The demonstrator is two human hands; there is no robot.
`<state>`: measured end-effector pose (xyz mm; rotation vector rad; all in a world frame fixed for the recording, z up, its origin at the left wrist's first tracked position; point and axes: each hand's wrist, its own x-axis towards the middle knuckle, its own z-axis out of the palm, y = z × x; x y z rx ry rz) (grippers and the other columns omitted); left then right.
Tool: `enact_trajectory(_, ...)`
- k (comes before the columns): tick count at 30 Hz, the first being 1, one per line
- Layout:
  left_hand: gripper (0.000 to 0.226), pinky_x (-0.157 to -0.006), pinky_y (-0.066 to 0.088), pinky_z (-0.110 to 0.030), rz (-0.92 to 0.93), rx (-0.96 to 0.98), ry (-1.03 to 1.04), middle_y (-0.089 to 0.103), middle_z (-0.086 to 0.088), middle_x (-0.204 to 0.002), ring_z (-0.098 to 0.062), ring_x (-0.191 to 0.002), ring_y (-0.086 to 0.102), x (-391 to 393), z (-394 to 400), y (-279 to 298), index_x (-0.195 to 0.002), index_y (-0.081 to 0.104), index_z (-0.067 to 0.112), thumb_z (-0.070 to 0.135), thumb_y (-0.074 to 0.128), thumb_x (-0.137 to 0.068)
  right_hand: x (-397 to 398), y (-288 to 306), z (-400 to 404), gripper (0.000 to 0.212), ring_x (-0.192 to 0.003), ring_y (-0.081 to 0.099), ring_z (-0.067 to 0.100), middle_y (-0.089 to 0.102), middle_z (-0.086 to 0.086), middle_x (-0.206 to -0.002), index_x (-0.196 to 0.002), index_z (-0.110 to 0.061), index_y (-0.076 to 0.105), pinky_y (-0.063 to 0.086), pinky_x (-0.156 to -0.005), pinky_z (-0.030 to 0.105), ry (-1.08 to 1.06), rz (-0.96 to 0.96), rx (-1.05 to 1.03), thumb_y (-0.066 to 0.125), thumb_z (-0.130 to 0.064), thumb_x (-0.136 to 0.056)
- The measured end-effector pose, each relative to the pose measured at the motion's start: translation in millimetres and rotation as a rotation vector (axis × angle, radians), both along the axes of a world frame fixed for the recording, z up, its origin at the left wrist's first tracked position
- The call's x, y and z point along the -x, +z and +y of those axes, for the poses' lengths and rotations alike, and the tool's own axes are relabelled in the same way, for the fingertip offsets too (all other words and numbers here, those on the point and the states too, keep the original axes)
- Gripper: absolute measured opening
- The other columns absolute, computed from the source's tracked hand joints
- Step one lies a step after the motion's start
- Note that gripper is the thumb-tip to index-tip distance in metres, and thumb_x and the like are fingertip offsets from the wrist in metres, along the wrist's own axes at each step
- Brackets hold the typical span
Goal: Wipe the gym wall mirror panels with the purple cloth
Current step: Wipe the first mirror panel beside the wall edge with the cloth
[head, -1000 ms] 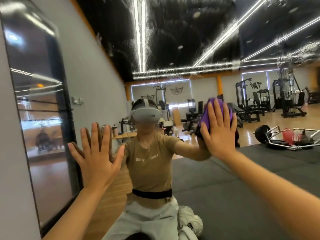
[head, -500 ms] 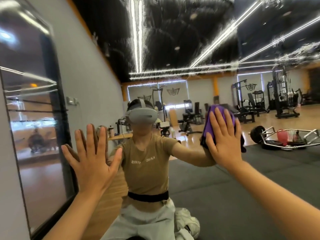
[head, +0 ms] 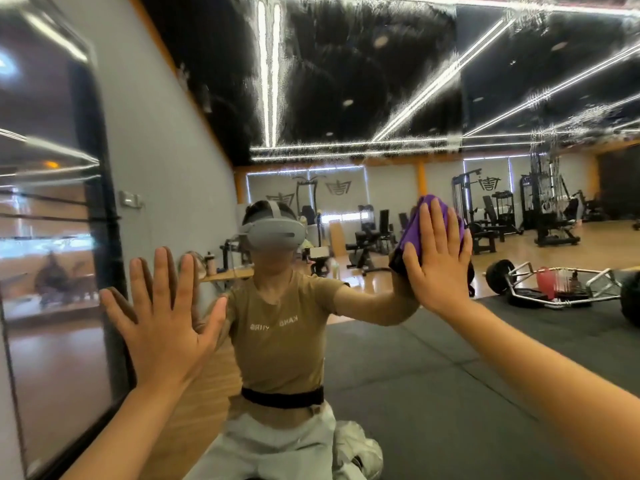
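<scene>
Purple microfibre cloth [head: 417,225] lay under my right hand [head: 438,261], fingers straight, pressed on the glass wall mirror panel [head: 381,358]; my left hand [head: 162,317] braced flat, grasping nothing. Mid-wipe; next, unwiped glass.

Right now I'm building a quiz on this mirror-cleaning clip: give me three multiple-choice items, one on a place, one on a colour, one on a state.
1. Where is the cloth?
A. on the floor
B. under the right hand, against the mirror
C. under the left hand

2. What colour is the cloth?
A. purple
B. yellow
C. white

3. How is the left hand?
A. clenched in a fist
B. gripping a bottle
C. flat, fingers spread on the mirror

Answers:
1 B, the right hand presses the cloth against the mirror.
2 A, purple shows around the fingers.
3 C, the left hand lies open on the glass.
</scene>
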<state>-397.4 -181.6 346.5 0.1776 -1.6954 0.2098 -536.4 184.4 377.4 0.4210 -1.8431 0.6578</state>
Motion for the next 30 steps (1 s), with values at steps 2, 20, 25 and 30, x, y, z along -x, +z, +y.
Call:
enact_trajectory(2, 0.082, -0.117, 0.0, -0.07, 0.004, 0.007, -0.007, 0.007, -0.011, -0.169, -0.036, -0.155, 0.003, -0.9, 0.8, 0.9, -0.161, 0.021, 0.018, 0.063, 0.033, -0.093, 1.8, 52.3, 5.7, 0.072, -0.153, -0.015, 0.012, -0.006, -0.003, -0.17, -0.161, -0.026, -0.003, -0.021, -0.118, 0.034, 0.003, -0.007, 0.011, 0.017, -0.053, -0.097)
enact_trajectory(20, 0.08, -0.116, 0.0, -0.072, 0.007, -0.001, -0.029, 0.007, -0.01, -0.169, -0.037, -0.155, 0.002, -0.6, 0.4, 0.0, -0.161, 0.022, 0.019, 0.063, 0.034, -0.094, 8.4, -108.4, 19.8, 0.062, -0.156, 0.007, 0.028, 0.011, 0.003, -0.17, -0.162, -0.02, 0.015, 0.001, -0.126, 0.049, -0.041, 0.211, -0.238, 0.023, -0.046, -0.106)
enact_trajectory(25, 0.08, -0.115, 0.002, -0.074, -0.003, 0.0, -0.023, 0.006, -0.01, -0.169, -0.035, -0.155, 0.0, 0.0, -0.4, -1.8, -0.161, 0.02, 0.02, 0.063, 0.034, -0.095, 11.4, -154.6, 30.8, 0.062, -0.156, 0.01, 0.03, 0.009, 0.0, -0.17, -0.163, -0.024, 0.012, 0.003, -0.126, 0.052, -0.076, 0.186, -0.354, 0.019, -0.051, -0.108)
enact_trajectory(30, 0.079, -0.115, 0.003, -0.074, -0.009, -0.006, -0.021, 0.005, -0.009, -0.17, -0.034, -0.155, -0.001, -0.3, -0.4, -1.7, -0.161, 0.02, 0.021, 0.065, 0.031, -0.096, 10.5, -129.0, 31.9, 0.063, -0.156, 0.01, 0.028, 0.011, -0.001, -0.17, -0.162, -0.023, 0.015, 0.005, -0.125, 0.052, -0.039, 0.196, -0.347, 0.02, -0.053, -0.107)
